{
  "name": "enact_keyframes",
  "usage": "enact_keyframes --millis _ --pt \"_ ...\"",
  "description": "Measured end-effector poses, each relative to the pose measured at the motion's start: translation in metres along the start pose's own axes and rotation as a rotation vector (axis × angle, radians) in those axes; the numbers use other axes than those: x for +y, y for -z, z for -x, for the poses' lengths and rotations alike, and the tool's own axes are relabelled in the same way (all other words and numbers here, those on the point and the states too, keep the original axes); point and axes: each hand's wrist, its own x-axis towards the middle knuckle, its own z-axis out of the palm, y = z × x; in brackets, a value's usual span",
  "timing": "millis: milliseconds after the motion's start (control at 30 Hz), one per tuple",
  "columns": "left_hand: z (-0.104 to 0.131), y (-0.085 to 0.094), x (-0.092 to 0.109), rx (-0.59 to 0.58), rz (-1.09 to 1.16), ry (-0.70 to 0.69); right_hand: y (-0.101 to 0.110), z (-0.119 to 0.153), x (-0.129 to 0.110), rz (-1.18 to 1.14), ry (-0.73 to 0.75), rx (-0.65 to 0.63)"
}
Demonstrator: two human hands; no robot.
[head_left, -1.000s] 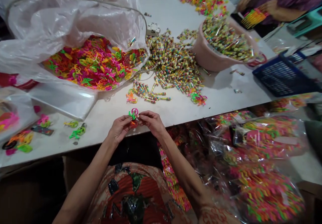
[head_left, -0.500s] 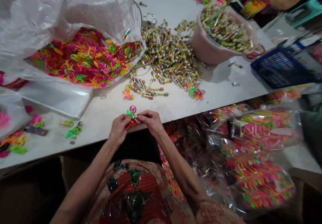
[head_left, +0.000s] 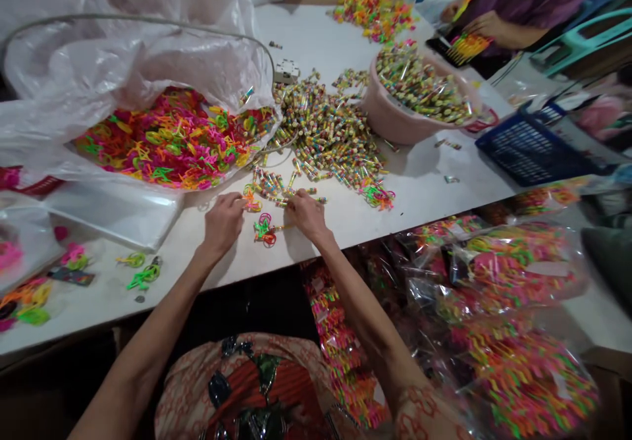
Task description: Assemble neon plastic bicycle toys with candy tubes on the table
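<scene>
My left hand (head_left: 224,222) is at the table's front, its fingertips closed on the edge of a small orange plastic figure (head_left: 252,201). To its right, the curled fingers of my right hand (head_left: 307,215) pinch at one of the small printed tubes (head_left: 266,182) lying loose there; the fingers partly hide it. Between and just below my hands a cluster of green, pink and red plastic pieces (head_left: 264,229) lies on the white table (head_left: 217,265). A thin yellow stick (head_left: 284,227) points from that cluster toward my right hand.
A plastic-lined bag (head_left: 162,137) of bright pieces stands left. Behind my hands is a large heap of tubes (head_left: 336,130). A pink tub (head_left: 395,114) full of tubes, a blue basket (head_left: 536,143) and bagged pieces (head_left: 523,249) are right. A co-worker's hand (head_left: 486,28) shows at the back.
My hands have moved apart and forward from the table edge. The colourful cluster they held now lies on the table, and each hand has reached to other pieces.
</scene>
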Motion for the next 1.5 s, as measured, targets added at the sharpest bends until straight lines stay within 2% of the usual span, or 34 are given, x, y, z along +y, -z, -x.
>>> enact_keyframes --millis 67,133,200,300,367,433,467,533,633,733,933,1067,1133,1300,1500 --pt "-0.025 -0.005 0.002 -0.154 -0.190 -0.142 0.003 -0.010 -0.003 0.161 0.017 -0.082" --pt "-0.039 -0.010 0.001 -0.222 -0.274 -0.198 0.003 -0.014 -0.003 0.234 0.039 -0.092" --pt "-0.042 -0.014 -0.002 -0.175 -0.237 -0.198 0.002 -0.014 0.002 0.234 0.053 -0.077" --pt "-0.032 -0.015 -0.008 0.071 0.023 -0.126 -0.001 -0.010 0.014 0.043 0.043 0.018" --pt "-0.022 -0.013 -0.007 0.232 0.309 0.019 -0.004 -0.005 0.018 -0.262 0.003 0.099" --pt "-0.012 -0.012 -0.001 0.284 0.652 0.251 -0.007 0.001 0.016 -0.684 -0.036 0.084" --pt "-0.007 -0.011 0.003 0.265 0.824 0.373 -0.008 0.005 0.013 -0.897 -0.048 0.037" --pt "0.004 -0.008 0.014 0.148 1.131 0.566 -0.010 0.013 0.003 -1.248 -0.070 -0.065" --pt "0.018 -0.003 0.027 -0.074 1.406 0.715 -0.012 0.023 -0.014 -1.497 -0.124 -0.057" --pt "0.028 0.003 0.034 -0.164 1.509 0.783 -0.015 0.029 -0.023 -1.566 -0.187 -0.043" --pt "0.032 0.008 0.035 -0.241 1.565 0.791 -0.019 0.039 -0.020 -1.700 -0.254 -0.279" --pt "0.035 0.005 0.038 -0.337 1.577 0.802 -0.017 0.041 -0.019 -1.727 -0.249 -0.305" --pt "0.037 0.002 0.040 -0.323 1.589 0.811 -0.016 0.040 -0.019 -1.698 -0.244 -0.301" --pt "0.038 -0.002 0.041 -0.197 1.583 0.807 -0.012 0.038 -0.016 -1.652 -0.232 -0.230" --pt "0.038 0.000 0.041 -0.274 1.554 0.817 -0.007 0.041 -0.013 -1.585 -0.189 -0.304"
